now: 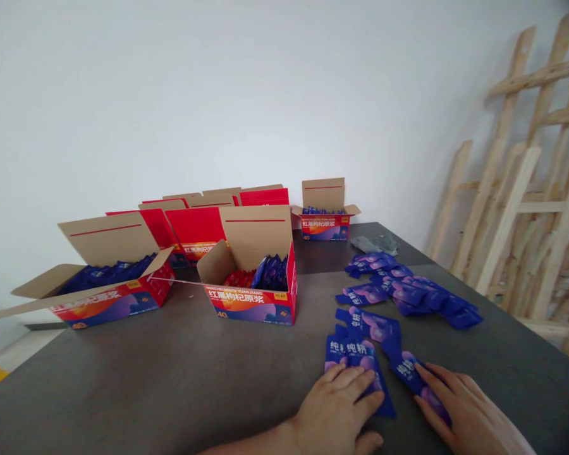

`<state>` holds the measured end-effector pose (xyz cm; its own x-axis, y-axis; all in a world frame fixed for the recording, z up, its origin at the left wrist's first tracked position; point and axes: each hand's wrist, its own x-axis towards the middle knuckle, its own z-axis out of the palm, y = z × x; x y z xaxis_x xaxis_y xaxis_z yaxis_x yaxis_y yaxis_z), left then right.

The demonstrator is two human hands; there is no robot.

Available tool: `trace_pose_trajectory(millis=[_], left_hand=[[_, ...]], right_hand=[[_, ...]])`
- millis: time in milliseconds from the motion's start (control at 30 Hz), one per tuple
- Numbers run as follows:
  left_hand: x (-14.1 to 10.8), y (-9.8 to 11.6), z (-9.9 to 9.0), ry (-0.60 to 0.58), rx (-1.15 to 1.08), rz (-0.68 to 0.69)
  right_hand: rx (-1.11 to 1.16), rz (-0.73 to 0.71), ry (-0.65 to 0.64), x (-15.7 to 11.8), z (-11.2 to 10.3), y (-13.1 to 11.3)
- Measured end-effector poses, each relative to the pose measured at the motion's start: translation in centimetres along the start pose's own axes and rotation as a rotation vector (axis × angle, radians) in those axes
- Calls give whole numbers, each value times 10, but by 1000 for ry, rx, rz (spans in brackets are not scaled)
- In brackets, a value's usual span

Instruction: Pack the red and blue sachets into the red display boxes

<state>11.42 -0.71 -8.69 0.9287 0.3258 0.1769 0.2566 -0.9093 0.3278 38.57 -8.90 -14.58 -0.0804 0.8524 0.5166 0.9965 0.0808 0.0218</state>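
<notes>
My left hand (336, 404) lies with its fingers stretched over a pair of overlapping blue sachets (358, 351) near the front of the table. To its right, my right hand (469, 411) has its thumb and fingers on opposite sides of another blue sachet (410, 371), which is slanted and partly covered. Just beyond, a single blue sachet (377, 327) lies flat. Farther back is a loose, overlapping pile of the same sachets (417, 291). Left of the hands stands an open carton (251, 306) holding red sachets and blue ones.
Another open carton (118, 300) filled with blue sachets stands at the left. More red cartons (194, 230) stand behind, and one with blue sachets (325, 227) is at the back. A grey cloth-like item (374, 244) lies near it. Wooden frames (512, 208) lean beyond the table's right edge.
</notes>
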Motion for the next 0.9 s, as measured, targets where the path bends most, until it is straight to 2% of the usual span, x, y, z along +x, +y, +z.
trace_pose_trajectory(millis=[167, 267, 367, 500, 600, 733, 800, 900], left_hand=[[-3, 4, -5, 68, 11, -12], [-4, 3, -3, 112, 32, 7], [-2, 0, 4, 160, 85, 79], [-1, -3, 11, 145, 105, 130], [-1, -2, 9, 159, 91, 97], [0, 0, 4, 124, 164, 182], [1, -1, 5, 85, 218, 241], [2, -4, 10, 58, 278, 301]], right_hand=[[132, 178, -77, 26, -12, -41], [119, 211, -42, 40, -15, -65], [73, 220, -22, 47, -16, -76], [125, 209, -72, 42, -12, -70], [256, 196, -131, 33, -4, -61], [386, 155, -210, 26, 0, -55], [392, 133, -218, 31, -4, -50], [268, 104, -158, 47, -8, -36]])
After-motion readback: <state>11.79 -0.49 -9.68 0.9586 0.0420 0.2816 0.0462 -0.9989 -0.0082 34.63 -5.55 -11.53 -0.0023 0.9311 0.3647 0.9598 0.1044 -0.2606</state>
